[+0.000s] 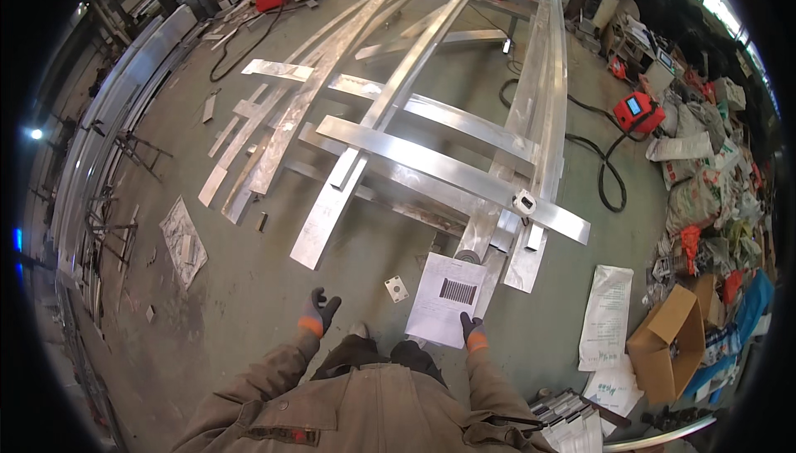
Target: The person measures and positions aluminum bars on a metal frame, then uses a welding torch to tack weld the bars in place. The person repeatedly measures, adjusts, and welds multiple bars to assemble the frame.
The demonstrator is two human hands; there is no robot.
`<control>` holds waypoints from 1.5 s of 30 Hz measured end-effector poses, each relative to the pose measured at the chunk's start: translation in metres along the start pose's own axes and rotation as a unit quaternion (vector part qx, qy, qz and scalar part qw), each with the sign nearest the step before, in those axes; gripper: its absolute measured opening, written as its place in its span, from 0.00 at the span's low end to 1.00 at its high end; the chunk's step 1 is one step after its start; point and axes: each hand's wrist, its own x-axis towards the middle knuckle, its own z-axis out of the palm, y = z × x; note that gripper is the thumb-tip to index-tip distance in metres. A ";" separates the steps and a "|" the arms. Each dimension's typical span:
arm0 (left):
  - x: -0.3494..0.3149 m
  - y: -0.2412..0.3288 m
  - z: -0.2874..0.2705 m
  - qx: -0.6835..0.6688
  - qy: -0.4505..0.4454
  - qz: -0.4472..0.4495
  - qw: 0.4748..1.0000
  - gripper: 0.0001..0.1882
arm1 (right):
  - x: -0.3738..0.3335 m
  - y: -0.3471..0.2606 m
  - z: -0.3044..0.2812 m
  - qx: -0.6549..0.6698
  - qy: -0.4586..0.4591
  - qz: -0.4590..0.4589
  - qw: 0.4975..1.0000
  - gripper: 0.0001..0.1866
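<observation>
My right hand [471,330], in a dark glove with an orange cuff, grips the lower right edge of a white paper sheet [427,308]. A striped drawing and some writing are on the sheet. It hangs over the near end of a metal bar. My left hand [322,310], gloved alike, is held over the floor with fingers apart and nothing in it. Ahead, long silvery metal bars [414,153] lie crossed over one another. A white and black tape measure [524,202] sits on the right part of a cross bar. Just beyond the sheet is a dark round disc [468,257], partly hidden.
A small plate with holes [396,289] lies on the floor. At right are a red machine [638,113] with a black hose, an open cardboard box [663,345] and piled sacks [701,187]. Long metal profiles [116,104] stand along the left.
</observation>
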 end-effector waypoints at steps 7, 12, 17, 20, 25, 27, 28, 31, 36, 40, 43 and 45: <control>0.126 0.048 -0.050 0.030 0.063 0.106 0.992 0.44 | -0.035 -0.032 -0.019 -0.028 0.071 0.026 0.997 0.44; 0.264 0.088 -0.103 -0.051 0.010 0.046 0.998 0.47 | -0.089 -0.142 -0.018 0.026 0.263 0.014 0.964 0.37; 0.454 0.141 -0.103 -0.099 -0.031 0.061 0.993 0.47 | -0.101 -0.329 0.100 0.217 0.190 -0.056 0.956 0.44; 0.539 0.161 -0.099 -0.109 -0.162 0.067 0.978 0.55 | -0.089 -0.429 0.191 0.139 0.088 -0.069 0.984 0.53; 0.584 0.190 -0.067 -0.115 -0.143 0.049 0.982 0.56 | -0.021 -0.519 0.274 0.102 0.063 -0.036 0.992 0.72; 0.585 0.205 -0.066 -0.113 -0.179 0.030 0.977 0.58 | 0.002 -0.532 0.287 0.136 0.018 0.025 0.990 0.77; 0.584 0.213 -0.067 -0.125 -0.226 -0.003 0.966 0.62 | 0.009 -0.534 0.291 0.159 0.020 0.009 0.987 0.76; 0.575 0.231 -0.076 -0.169 -0.275 -0.072 0.944 0.62 | 0.024 -0.531 0.302 0.200 -0.003 0.007 0.980 0.69; 0.597 0.218 -0.074 -0.187 -0.297 -0.114 0.930 0.47 | 0.038 -0.521 0.332 0.152 0.041 -0.014 0.987 0.52; 0.641 0.164 -0.060 -0.141 -0.297 -0.011 0.944 0.48 | 0.047 -0.516 0.341 0.150 0.044 -0.032 0.987 0.52; 0.658 0.146 -0.054 -0.105 -0.295 0.046 0.949 0.51 | 0.042 -0.515 0.337 0.142 0.040 -0.023 0.989 0.52; 0.653 0.156 -0.057 -0.122 -0.286 0.007 0.950 0.51 | 0.036 -0.518 0.335 0.116 0.044 -0.019 0.992 0.52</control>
